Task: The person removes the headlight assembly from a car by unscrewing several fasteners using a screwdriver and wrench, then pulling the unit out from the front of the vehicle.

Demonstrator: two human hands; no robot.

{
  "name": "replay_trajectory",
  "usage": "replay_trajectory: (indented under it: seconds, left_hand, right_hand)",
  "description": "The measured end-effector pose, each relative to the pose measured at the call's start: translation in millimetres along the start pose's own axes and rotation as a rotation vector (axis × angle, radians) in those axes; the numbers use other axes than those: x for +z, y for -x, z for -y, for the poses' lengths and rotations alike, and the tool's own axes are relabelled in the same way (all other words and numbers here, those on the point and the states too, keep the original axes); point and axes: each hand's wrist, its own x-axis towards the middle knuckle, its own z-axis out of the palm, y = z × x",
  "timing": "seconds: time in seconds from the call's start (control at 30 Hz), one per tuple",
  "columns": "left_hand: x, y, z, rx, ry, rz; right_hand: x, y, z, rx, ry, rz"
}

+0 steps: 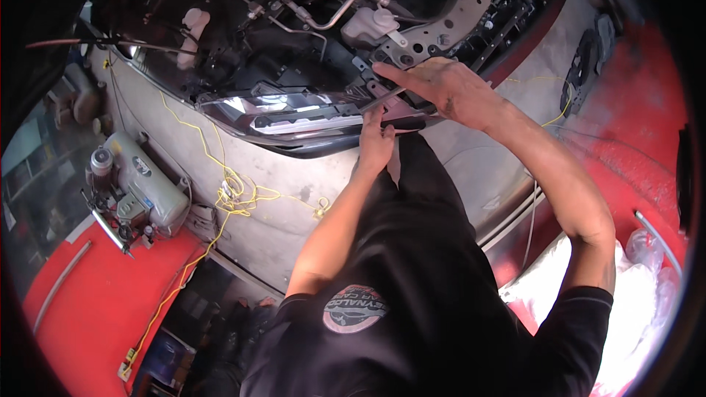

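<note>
Thin rod (384, 98) sat between right hand (450, 92) and left hand (376, 144), by the right end of the headlight (290, 114). Right had one finger stretched left; couldn't tell if either hand's fingers were clamped.

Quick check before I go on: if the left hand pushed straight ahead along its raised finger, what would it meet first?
Likely the thin grey bar slanting just beyond the fingertip of the left hand; they may already touch, as depth is unclear here.
</note>
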Motion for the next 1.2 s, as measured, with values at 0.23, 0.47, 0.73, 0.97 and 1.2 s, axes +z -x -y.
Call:
replay_trajectory:
  seconds: [0.23,0.47,0.73,0.97,1.2]
  left_hand:
    - [0.3,2.4,-12.1,0.058,-0.050,-0.016]
    - [8.5,0.9,2.6,0.058,-0.008,-0.052]
    - [15.1,0.8,-2.4,-0.083,0.036,-0.110]
    - [23.1,-1.4,0.8,-0.104,0.013,-0.144]
    - [31.0,3.7,5.8,0.001,-0.015,-0.185]
  right_hand:
    - [-2.5,1.9,-0.4,0.004,0.364,0.102]
    - [9.3,-4.8,3.1,0.267,-0.168,-0.033]
    - [-5.4,-45.3,-30.9,-0.205,-0.017,0.159]
    - [-6.7,-38.0,-18.5,-0.325,0.284,-0.045]
    - [-20.5,-36.9,-6.0,-0.036,0.154,0.438]
